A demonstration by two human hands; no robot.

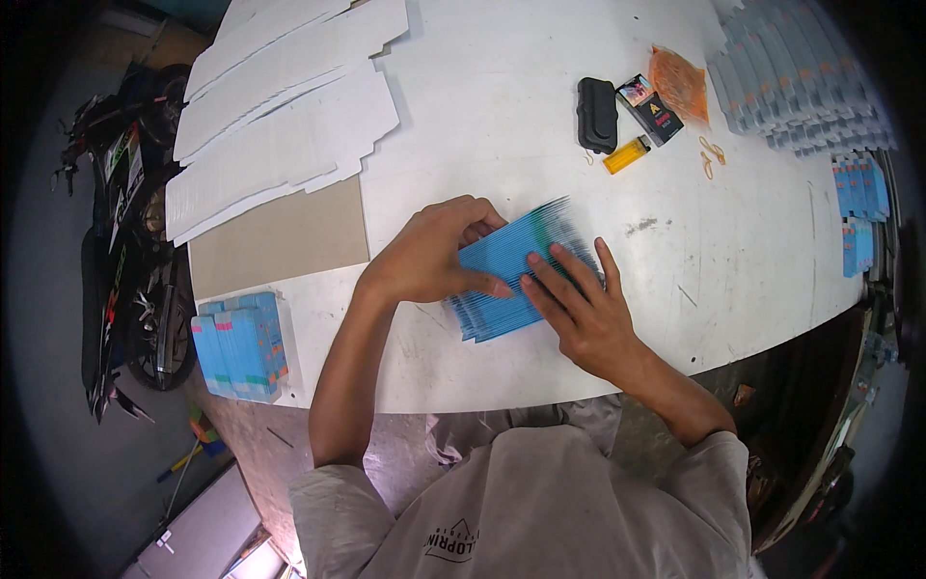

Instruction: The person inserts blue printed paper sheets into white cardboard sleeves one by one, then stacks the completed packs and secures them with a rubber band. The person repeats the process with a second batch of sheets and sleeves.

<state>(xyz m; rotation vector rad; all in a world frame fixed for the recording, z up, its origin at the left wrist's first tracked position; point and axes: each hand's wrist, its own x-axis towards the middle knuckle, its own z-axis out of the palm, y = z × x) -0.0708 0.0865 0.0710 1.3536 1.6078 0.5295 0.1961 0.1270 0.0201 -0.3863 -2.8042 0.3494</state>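
Mid-frame, blue papers (506, 259) slant toward upper right; left hand (431, 249) pinches their left side, right hand (590, 318) rests spread atop.

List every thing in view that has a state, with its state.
Blue sheets: fanned out
Left hand: gripping the blue sheets
Right hand: spread on the blue sheets
White sheets: stacked, staggered
Board: flat, partly covered
Black case: looks shut
Lighter: lying flat, unlit
Motorcycle: standing upright
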